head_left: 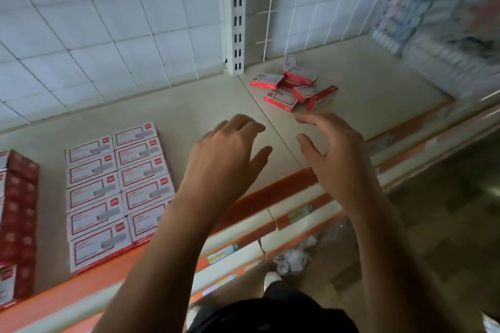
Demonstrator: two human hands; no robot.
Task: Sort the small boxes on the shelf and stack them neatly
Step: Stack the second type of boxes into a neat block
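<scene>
A loose heap of several small red-and-white boxes (pixel 293 86) lies at the back of the cream shelf (pixel 189 108), right of the slotted upright. To the left, more of the same boxes (pixel 116 186) lie flat in two neat columns. My left hand (pixel 230 154) and my right hand (pixel 332 149) hover side by side above the shelf, just in front of the heap. Both have relaxed, slightly bent fingers and hold nothing.
Dark red stacked boxes (pixel 19 213) stand at the far left. A slotted white upright (pixel 234 13) and wire-grid back panel rise behind. Blurred packaged goods (pixel 438 21) fill the right. Orange price strips (pixel 270 194) edge the shelves; plastic wrap (pixel 293 259) lies on the floor.
</scene>
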